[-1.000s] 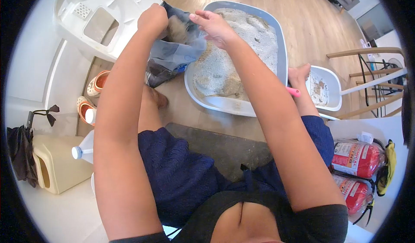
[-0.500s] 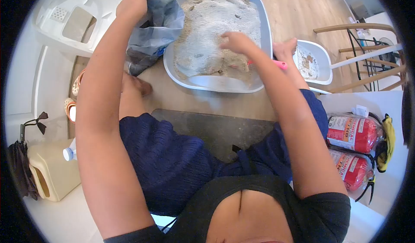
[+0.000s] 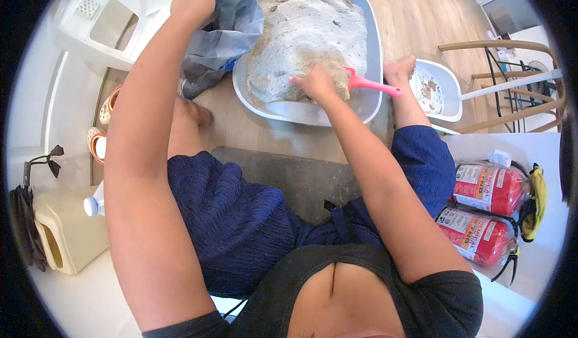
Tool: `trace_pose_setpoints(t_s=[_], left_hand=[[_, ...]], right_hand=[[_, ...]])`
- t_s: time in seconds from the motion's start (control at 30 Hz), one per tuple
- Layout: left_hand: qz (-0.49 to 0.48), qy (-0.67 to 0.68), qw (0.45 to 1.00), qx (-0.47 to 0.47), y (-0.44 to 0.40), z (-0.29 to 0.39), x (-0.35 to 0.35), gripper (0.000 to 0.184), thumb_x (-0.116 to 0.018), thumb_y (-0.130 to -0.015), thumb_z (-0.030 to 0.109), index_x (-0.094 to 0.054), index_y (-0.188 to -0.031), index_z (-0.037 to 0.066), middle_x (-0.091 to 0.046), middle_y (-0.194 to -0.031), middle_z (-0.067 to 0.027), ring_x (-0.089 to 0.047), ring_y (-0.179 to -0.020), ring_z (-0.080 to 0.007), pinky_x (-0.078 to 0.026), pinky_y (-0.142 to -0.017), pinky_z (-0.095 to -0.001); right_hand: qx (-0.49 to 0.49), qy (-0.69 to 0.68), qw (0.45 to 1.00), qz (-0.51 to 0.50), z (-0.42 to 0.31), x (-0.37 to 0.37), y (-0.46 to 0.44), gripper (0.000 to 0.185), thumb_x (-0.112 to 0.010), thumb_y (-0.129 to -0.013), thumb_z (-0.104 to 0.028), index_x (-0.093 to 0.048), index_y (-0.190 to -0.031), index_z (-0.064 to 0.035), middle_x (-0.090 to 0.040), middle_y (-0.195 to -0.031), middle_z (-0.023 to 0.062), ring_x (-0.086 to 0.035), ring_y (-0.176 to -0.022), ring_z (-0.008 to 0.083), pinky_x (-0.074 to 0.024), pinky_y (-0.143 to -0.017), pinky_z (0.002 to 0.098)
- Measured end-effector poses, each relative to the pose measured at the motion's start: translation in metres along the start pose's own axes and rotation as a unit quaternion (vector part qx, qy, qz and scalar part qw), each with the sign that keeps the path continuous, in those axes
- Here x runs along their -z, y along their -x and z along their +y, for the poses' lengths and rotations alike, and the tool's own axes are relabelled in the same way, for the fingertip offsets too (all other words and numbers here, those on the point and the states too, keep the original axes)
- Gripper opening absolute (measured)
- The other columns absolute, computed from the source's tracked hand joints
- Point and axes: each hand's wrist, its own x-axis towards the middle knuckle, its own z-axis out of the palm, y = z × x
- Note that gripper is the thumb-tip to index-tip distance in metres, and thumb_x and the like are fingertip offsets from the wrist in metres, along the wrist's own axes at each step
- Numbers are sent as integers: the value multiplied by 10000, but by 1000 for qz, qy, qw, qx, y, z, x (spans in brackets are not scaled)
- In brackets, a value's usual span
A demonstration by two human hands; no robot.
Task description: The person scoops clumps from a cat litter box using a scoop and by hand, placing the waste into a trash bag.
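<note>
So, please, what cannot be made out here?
All in head view:
Inside of grey bag: hidden by its folds.
Right hand's palm: hidden by its back.
Top of white hood: cut off by upper edge.
Capped bottle: mostly hidden behind left arm.
Fine print on red cylinders: too small.

Red fire extinguishers, beige bin, umbrella
</note>
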Motion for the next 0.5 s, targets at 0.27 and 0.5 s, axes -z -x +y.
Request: trace_pose_setpoints(t_s=[0.27,0.5], left_hand=[[-1,-39,999,-16,-4,-2,-5,256,-407,-885,114,-601,-1026,26,-548,-1119,-153,-584,-980,-360,-490,-814,-460],[8,-32,999,-19,-3,-1,-6,255,-411,-874,110,-606,-1017,28,-554,-1113,-155,-585,-983,-358,-488,-817,-460]], right_hand=[[-78,-72,993,48,-1,-21,3,790,-844,-580,-322,-448,-1131,81,-510,-1152,249,-516,-1081,388,-440,-909,412],[-41,-65,989,130,-19,-26,16,690,-844,-576,-256,-476,-1083,32,-443,-1185,215,-530,-1031,374,-456,-882,408]])
